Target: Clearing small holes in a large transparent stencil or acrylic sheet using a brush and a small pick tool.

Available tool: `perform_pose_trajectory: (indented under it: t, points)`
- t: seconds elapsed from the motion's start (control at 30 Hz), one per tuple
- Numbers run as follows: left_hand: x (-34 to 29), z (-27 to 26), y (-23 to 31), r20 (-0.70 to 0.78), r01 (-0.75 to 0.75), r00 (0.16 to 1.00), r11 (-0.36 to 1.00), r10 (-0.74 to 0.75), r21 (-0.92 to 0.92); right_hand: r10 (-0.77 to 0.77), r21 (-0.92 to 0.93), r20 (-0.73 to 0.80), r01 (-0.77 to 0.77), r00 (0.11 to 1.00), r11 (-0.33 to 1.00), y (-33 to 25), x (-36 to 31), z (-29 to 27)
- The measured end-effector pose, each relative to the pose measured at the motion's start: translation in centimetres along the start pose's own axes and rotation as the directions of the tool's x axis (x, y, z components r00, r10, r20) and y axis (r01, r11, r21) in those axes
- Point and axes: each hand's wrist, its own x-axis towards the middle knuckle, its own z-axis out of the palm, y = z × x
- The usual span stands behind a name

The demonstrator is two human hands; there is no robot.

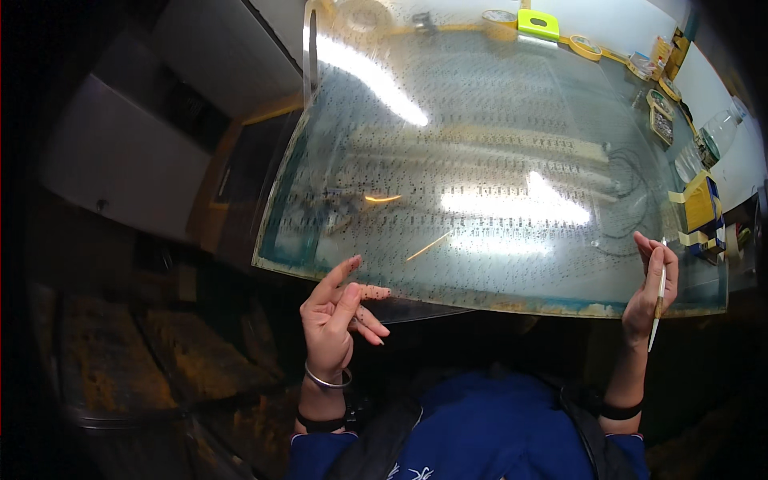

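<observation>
With the clock face centred on the broad surface, the left hand [330,324] is between seven and eight o'clock, at the near edge. Its fingers are spread and loosely bent, grasping nothing visible; whether they touch the edge I cannot tell. A shiny silver metal bangle [326,386] circles that wrist. The translucent, teal-edged surface [496,120] bears rows of small dark marks and bright white reflections. Just past twelve lies a lime-green, rounded-corner holder [538,25], and at one a yellow ring-shaped tape roll [585,47]. At four, the right hand [646,302] grasps a slender white pen-like tool [660,298] between thumb and fingers, its thin end pointing towards six. Just past three is a blue-and-yellow box [702,210]; just before three, a clear plastic bottle [712,146] leans.
</observation>
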Motion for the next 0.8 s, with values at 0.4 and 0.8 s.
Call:
perform_pose_trajectory:
  t: [0.4,0.8]
  points:
    - [-0.6,-0.5,0.3,-0.021,0.017,1.0,0.994,-0.019,-0.109,-0.004,0.029,-0.049,0.005,0.999,1.0,0.0,-0.1,-0.2]
    - [0.1,-3.1,-0.6,0.111,0.44,0.894,0.897,-0.433,-0.047,0.016,0.029,-0.025,-0.015,1.0,0.999,-0.2,0.0,0.3]
